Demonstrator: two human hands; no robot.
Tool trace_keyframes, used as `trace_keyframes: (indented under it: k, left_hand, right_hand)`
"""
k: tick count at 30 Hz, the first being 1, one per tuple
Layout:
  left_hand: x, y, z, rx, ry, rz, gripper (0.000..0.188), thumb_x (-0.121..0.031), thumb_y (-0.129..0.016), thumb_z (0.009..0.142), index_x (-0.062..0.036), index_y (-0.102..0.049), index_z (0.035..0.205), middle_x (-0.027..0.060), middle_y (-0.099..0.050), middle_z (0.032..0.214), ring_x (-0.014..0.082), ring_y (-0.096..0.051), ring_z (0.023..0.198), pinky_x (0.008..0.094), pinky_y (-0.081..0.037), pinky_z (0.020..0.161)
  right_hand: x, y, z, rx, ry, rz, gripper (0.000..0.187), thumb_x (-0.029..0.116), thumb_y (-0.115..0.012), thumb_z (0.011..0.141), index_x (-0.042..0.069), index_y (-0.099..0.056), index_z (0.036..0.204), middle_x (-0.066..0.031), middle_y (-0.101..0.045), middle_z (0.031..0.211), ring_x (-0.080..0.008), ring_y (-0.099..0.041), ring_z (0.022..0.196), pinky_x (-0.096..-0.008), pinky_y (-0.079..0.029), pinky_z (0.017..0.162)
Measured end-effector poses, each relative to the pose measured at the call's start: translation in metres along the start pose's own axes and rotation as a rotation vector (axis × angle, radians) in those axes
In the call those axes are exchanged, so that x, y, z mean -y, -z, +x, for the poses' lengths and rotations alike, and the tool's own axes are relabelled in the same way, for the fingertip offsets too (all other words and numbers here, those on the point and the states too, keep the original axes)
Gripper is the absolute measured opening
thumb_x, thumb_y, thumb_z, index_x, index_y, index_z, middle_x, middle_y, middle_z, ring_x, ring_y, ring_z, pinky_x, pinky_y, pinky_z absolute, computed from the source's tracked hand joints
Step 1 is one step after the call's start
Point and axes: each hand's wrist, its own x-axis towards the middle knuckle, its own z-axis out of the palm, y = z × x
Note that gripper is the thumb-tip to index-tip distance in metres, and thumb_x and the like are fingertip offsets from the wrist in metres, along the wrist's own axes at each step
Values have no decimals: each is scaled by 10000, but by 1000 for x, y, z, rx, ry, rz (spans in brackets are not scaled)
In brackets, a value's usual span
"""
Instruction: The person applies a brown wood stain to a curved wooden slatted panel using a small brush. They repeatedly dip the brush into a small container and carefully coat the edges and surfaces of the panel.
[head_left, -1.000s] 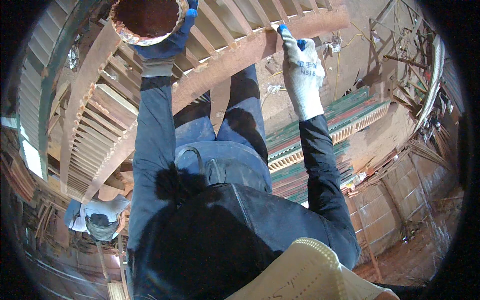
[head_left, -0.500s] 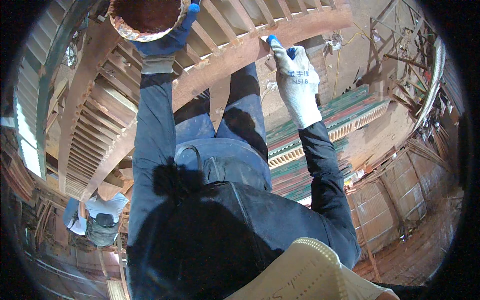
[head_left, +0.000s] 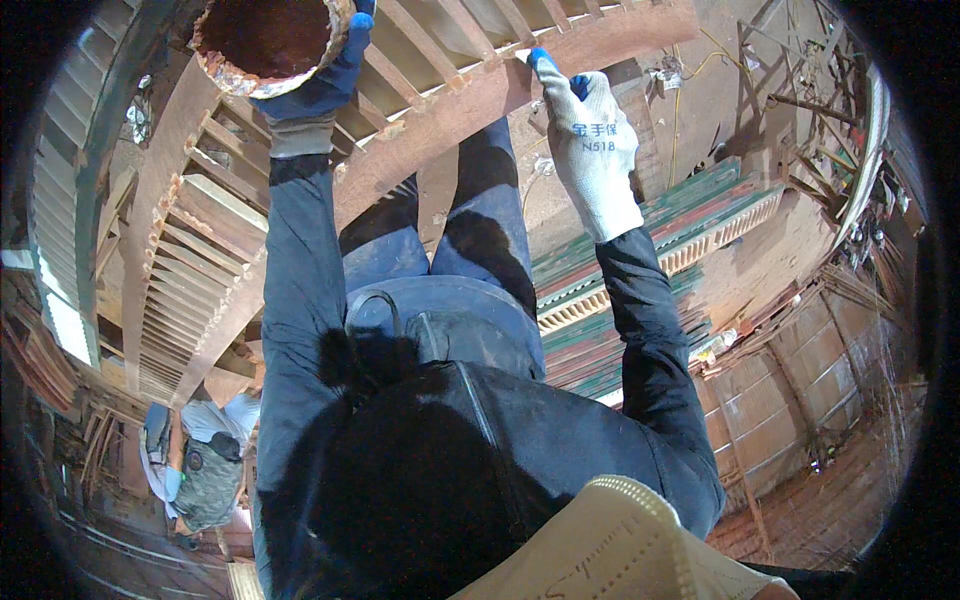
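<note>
Holding our right hand (head_left: 594,140) by the slatted frame (head_left: 450,112), grip unclear, we clasp a pot (head_left: 228,81) in our left hand (head_left: 318,98).

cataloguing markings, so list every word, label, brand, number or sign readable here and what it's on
Gloved right hand: two lines of blue print on the glove's back, legible but not copied here.
Cream mask: dark lettering, too blurred to read.
Nothing else readable.
</note>
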Motion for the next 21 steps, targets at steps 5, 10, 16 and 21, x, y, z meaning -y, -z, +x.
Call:
trace_keyframes:
  k: [5,10,16,21]
  left_hand:
    - [-6,7,-2,-4,-6,29,706,-421,-598,925,-97,-362,1506,194,-396,1505,396,-380,1380,604,-428,1082]
    - [-1,4,-4,-10,-13,9,693,-405,-595,931,-94,-361,1505,202,-402,1498,404,-373,1384,614,-428,1079]
    - [-3,6,-3,-229,-164,137,729,-515,-539,942,-119,-359,1527,133,-390,1542,364,-375,1400,580,-403,1100]
    - [9,-11,1,-103,3,-40,697,-547,-504,950,-118,-414,1491,148,-462,1484,372,-446,1348,567,-452,1061]
  right_hand:
    - [-3,-9,-8,66,41,-45,551,66,-679,847,257,-582,1355,-96,-568,952,-284,-640,777,-409,-528,616]
    - [3,2,3,19,19,29,568,64,-671,851,276,-575,1368,-90,-564,962,-277,-635,762,-403,-518,597]
    - [6,6,-10,108,36,62,591,49,-658,859,312,-568,1381,-81,-546,913,-275,-620,733,-404,-507,591]
    - [-1,8,5,20,-16,-8,559,43,-632,885,312,-576,1371,-86,-548,915,-285,-623,726,-417,-510,602]
